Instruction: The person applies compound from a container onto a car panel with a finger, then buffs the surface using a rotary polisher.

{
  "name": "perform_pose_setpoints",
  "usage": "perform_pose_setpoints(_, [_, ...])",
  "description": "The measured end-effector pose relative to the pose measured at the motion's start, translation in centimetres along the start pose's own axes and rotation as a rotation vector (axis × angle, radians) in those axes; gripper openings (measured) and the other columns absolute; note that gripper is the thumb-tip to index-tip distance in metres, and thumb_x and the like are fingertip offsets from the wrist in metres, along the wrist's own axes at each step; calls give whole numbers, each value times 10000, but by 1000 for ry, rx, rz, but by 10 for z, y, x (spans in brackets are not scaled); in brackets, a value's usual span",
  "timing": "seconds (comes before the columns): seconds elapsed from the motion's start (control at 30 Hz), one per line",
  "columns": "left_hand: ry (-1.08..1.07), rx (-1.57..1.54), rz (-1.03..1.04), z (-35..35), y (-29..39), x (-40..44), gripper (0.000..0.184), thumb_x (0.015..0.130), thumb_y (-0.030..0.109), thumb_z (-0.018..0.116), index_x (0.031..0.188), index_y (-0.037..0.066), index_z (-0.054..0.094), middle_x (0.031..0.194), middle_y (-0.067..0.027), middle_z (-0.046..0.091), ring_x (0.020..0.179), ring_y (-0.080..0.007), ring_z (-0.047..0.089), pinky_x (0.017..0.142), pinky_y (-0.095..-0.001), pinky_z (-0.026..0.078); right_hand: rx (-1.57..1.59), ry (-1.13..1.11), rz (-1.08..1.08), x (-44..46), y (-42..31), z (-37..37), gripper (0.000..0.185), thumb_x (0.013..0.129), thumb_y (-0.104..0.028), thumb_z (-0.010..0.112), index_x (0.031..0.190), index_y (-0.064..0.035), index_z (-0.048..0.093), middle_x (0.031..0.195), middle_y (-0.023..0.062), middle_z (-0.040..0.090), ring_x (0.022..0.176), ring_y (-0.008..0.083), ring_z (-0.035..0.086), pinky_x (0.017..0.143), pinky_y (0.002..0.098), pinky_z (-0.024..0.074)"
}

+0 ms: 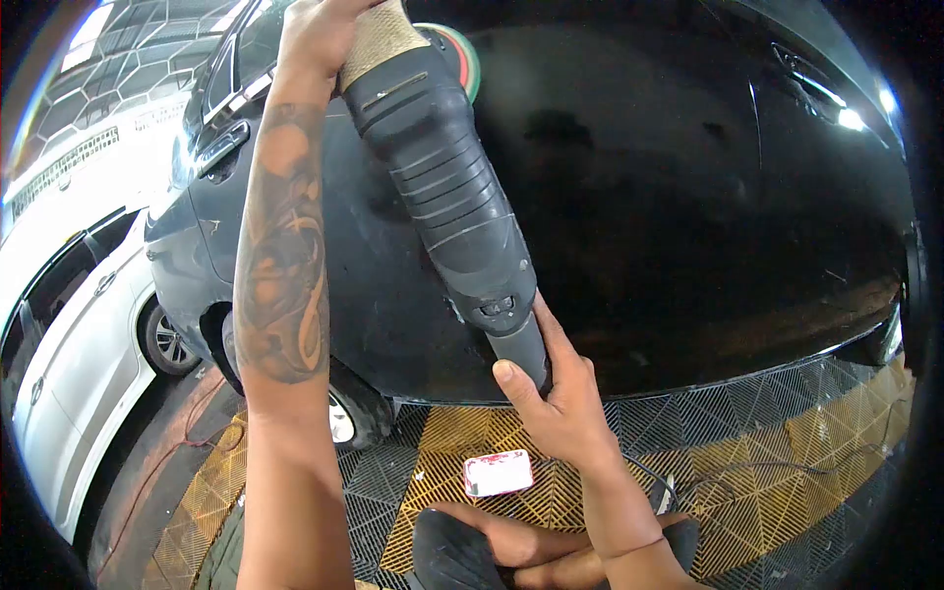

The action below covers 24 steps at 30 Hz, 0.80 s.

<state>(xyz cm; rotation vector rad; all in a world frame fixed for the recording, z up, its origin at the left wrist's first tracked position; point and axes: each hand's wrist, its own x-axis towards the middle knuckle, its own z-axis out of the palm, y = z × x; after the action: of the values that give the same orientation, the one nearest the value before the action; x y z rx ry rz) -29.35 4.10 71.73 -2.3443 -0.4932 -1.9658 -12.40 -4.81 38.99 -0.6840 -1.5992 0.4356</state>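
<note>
Apparently, buffing is in hand, with the right-hand grip (543, 379) closed round the ribbed black plastic polisher (457, 197) beside the glossy black car (649, 216), the left-hand grip (320, 41) unclear, and steady guiding seems needed next.

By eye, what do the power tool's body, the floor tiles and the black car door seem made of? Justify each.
Power tool's body: probably moulded plastic, matt dark grey, ridged and scuffed.
Floor tiles: likely rigid plastic, dull yellow and grey, in repeating slats.
Car door: glossy black paint with reflections; probably metal underneath, though hidden.
</note>
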Motion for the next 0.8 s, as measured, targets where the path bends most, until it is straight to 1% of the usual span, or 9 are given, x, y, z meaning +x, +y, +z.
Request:
perform_pose_setpoints(0.13, [4, -20, -63, -8, -6, 7, 207, 885, 183, 750, 845, -20, 752, 808, -88, 731, 707, -155, 681, 687, -303, 534, 6, 8, -66, 4, 0, 4, 814, 961, -347, 656, 1593, -36, 247, 1158, 294, 697, 1078, 438, 696, 927, 431, 543])
perform_pose_setpoints(0.2, [-5, 458, 482, -25, -17, 4, 199, 887, 173, 747, 856, -24, 752, 836, -90, 735, 722, -155, 683, 696, -314, 537, 24, -15, -47, 7, 0, 11, 812, 962, -352, 653, 1592, -37, 250, 1151, 296, 697, 1065, 441, 700, 922, 430, 545])
perform_pose_setpoints(0.23, [-4, 461, 482, -33, -22, 4, 199, 887, 173, 747, 856, -24, 752, 836, -90, 735, 722, -155, 683, 696, -314, 537, 40, -36, -27, 9, 0, 14, 809, 964, -358, 650, 1591, -38, 253, 1145, 297, 698, 1052, 445, 703, 916, 429, 547])
perform_pose_setpoints(0.3, [64, -36, -235, -49, -30, 4, 323, 871, 284, 791, 1010, -6, 756, 894, -65, 725, 755, -131, 677, 690, -271, 541, 47, -63, -21, 14, 1, 23, 808, 965, -366, 648, 1592, -42, 255, 1122, 303, 700, 1020, 447, 711, 896, 429, 552])
perform_pose_setpoints(0.5, [137, -76, -284, -90, -38, -17, 332, 809, 229, 840, 1014, -24, 770, 913, -82, 740, 771, -136, 697, 718, -268, 557, 53, -144, -26, 28, -1, 49, 812, 968, -412, 633, 1593, -52, 260, 960, 318, 699, 836, 451, 721, 789, 437, 558])
perform_pose_setpoints(0.57, [197, -74, -330, -101, -45, -17, 285, 826, 198, 824, 993, -27, 769, 895, -80, 735, 752, -140, 691, 700, -269, 556, 76, -243, 121, 31, -10, 50, 782, 962, -342, 662, 1586, -53, 289, 1285, 297, 646, 1179, 439, 646, 1035, 433, 485])
perform_pose_setpoints(0.6, [191, -76, -327, -102, -43, -18, 287, 826, 197, 825, 992, -30, 767, 891, -84, 735, 746, -142, 691, 696, -273, 558, 79, -244, 119, 31, -7, 52, 782, 962, -342, 662, 1586, -53, 289, 1285, 297, 646, 1179, 439, 646, 1035, 433, 485])
perform_pose_setpoints(0.67, [177, -73, -310, -100, -42, -20, 293, 824, 203, 826, 993, -29, 767, 890, -83, 734, 745, -141, 691, 696, -272, 558, 21, -173, -13, 29, 4, 58, 821, 970, -443, 619, 1593, -52, 256, 965, 308, 708, 829, 463, 716, 791, 442, 562])
perform_pose_setpoints(0.8, [150, -90, -272, -82, -37, -16, 300, 815, 216, 830, 998, -16, 773, 894, -81, 735, 745, -136, 692, 697, -268, 554, 14, -125, -49, 25, 7, 48, 824, 967, -434, 627, 1594, -52, 253, 973, 306, 712, 827, 465, 719, 786, 434, 567])
